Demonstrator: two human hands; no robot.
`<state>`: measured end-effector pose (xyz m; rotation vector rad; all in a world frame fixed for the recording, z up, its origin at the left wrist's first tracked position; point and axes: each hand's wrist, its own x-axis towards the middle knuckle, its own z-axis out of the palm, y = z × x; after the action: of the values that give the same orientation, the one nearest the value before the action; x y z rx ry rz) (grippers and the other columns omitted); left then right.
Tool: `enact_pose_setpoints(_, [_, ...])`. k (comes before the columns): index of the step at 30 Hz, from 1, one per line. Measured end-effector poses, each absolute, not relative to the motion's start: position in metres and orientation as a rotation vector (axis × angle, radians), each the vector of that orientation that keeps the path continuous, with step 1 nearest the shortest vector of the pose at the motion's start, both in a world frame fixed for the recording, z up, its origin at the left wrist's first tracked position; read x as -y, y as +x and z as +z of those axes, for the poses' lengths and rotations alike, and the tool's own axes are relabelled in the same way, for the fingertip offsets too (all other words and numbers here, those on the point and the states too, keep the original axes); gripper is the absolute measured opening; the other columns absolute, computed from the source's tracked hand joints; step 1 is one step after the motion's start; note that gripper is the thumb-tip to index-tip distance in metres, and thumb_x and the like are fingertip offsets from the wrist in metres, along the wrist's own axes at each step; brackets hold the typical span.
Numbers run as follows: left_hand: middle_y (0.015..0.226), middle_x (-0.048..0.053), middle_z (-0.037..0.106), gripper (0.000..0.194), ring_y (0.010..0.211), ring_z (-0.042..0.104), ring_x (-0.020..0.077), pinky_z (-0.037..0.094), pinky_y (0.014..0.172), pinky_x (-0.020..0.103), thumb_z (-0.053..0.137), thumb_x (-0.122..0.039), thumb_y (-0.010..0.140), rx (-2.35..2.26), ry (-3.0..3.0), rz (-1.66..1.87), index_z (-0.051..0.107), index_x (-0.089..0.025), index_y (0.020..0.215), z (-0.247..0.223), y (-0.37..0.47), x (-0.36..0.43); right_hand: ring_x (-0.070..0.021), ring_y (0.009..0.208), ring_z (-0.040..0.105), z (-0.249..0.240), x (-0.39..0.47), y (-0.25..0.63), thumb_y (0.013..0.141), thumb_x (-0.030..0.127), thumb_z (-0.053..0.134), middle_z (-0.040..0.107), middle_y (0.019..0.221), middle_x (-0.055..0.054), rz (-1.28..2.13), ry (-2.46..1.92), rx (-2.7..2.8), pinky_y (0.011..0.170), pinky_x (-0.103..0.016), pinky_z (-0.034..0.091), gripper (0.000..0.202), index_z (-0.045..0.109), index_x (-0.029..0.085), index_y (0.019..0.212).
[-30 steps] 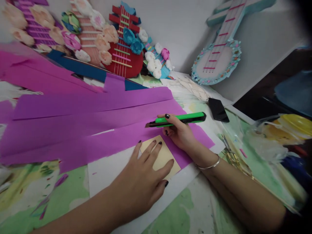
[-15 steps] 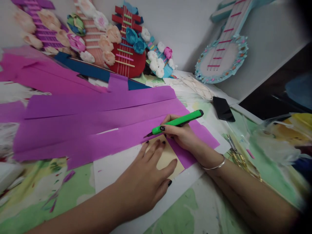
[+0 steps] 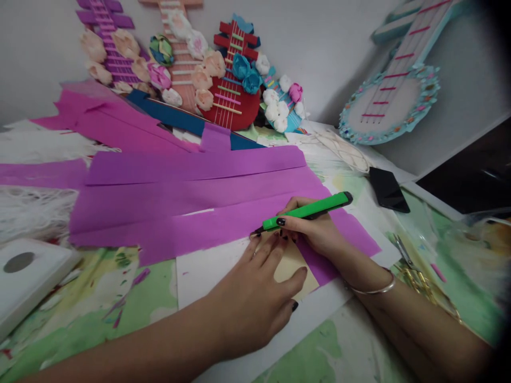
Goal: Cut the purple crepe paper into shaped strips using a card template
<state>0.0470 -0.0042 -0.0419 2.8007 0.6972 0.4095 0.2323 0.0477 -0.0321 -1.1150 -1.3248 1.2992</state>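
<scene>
The yellow card (image 3: 297,268) is pressed onto a white sheet (image 3: 207,274) on the paint-stained worktop (image 3: 307,354) by the left hand (image 3: 255,308), its fingers spread and partly hiding the card. A green cutter (image 3: 319,206) is pinched in the fingers of the right hand (image 3: 319,231), its blade end just beside the left fingertips; whether they are touched cannot be told. Gold-handled scissors (image 3: 419,279) are seen beside the right wrist, and a white box (image 3: 32,279) at the left edge. Behind the card, purple paper (image 3: 191,186) is spread widely, with a black phone (image 3: 389,189) to its right. Farther back, pink paper (image 3: 115,119) is laid, and decorated toy guitars (image 3: 235,103) are propped against the wall. Compared with a second ago, the cutter has been lowered from above the purple paper towards the card's far corner, and more of the box has been brought into view.
</scene>
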Motion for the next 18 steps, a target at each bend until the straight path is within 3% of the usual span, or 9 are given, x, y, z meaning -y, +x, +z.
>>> enact_pose_setpoints(18, [0.149, 0.025, 0.026, 0.045, 0.14, 0.016, 0.0434, 0.02, 0.109, 0.064, 0.049, -0.036, 0.093, -0.698, 2.783, 0.428, 0.044, -0.021, 0.135, -0.044, 0.0473, 0.0053, -0.0096, 0.05, 0.057, -0.03, -0.0436, 0.2308, 0.068, 0.029, 0.08, 0.066, 0.062, 0.0, 1.288, -1.141, 1.345, 0.046, -0.021, 0.043, 0.022, 0.061, 0.017, 0.072])
